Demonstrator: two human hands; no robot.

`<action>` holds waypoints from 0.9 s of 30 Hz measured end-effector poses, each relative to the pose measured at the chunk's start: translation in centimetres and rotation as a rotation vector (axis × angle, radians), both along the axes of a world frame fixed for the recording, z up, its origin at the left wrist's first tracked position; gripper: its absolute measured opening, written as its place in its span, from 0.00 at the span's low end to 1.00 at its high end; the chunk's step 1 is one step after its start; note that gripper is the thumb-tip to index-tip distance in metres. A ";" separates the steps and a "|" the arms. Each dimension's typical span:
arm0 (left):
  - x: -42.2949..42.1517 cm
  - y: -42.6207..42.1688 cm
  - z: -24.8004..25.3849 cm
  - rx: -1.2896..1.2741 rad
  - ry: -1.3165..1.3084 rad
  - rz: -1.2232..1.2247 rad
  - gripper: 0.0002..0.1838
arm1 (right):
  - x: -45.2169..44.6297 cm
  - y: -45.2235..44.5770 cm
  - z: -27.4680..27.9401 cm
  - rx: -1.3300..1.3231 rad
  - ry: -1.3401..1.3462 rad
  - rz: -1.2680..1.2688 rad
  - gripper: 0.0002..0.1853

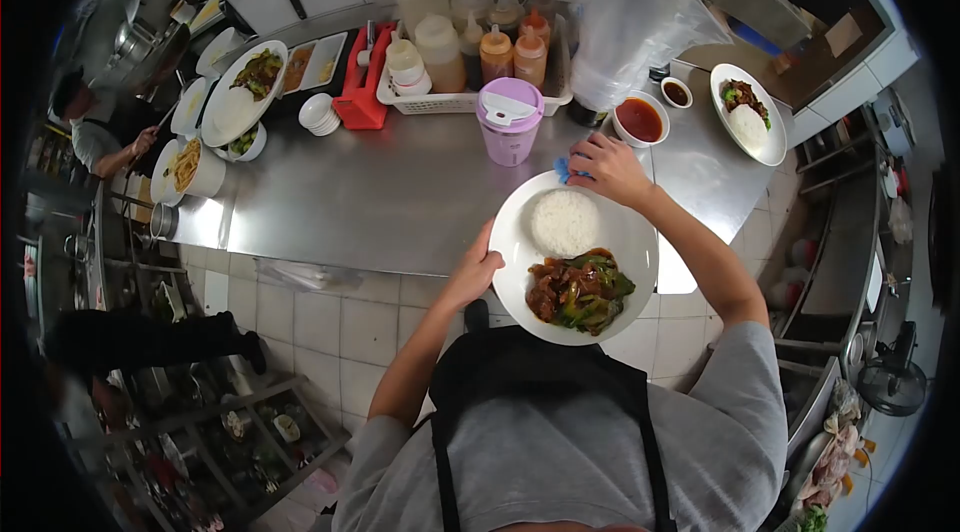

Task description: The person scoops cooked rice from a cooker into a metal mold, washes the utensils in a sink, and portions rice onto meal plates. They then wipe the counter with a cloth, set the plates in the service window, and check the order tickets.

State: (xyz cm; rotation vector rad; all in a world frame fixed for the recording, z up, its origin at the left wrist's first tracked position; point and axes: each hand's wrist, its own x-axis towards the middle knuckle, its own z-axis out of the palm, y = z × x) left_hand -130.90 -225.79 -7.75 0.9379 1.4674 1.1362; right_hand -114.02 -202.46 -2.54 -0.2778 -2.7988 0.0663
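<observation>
Over the near edge of the steel worktop, where its food can be seen from above, the plate is held. Its left rim is clamped in the fingers of the left hand, presumably for steadiness. By the closed fingers of the right hand, a small blue cloth is pinched at the far rim, apparently so that bare skin is spared contact there.

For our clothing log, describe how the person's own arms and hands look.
The left hand and right hand are bare, with no glove, ring or watch visible. The grey fabric sleeves are short, leaving the forearms uncovered, without visible markings.
</observation>
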 end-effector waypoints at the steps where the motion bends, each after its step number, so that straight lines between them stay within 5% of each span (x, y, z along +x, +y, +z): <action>1: 0.4 0.6 -0.2 0.020 -0.002 -0.029 0.35 | 0.5 0.4 0.1 0.033 0.004 0.064 0.13; 11: 2.4 3.7 0.6 0.025 -0.045 -0.118 0.35 | -2.6 1.7 2.0 -0.136 -0.221 0.287 0.15; 21: 3.7 2.5 1.3 -0.018 -0.172 0.089 0.34 | 15.3 -1.2 -0.4 -1.022 -0.060 -0.669 0.17; 25: 6.8 1.3 -1.7 0.096 -0.217 0.232 0.33 | 15.3 -10.7 -4.2 -1.437 1.067 -1.036 0.19; 27: 10.5 0.2 -0.5 0.102 -0.320 0.329 0.30 | 15.9 -14.8 -7.0 -1.587 1.432 -0.957 0.21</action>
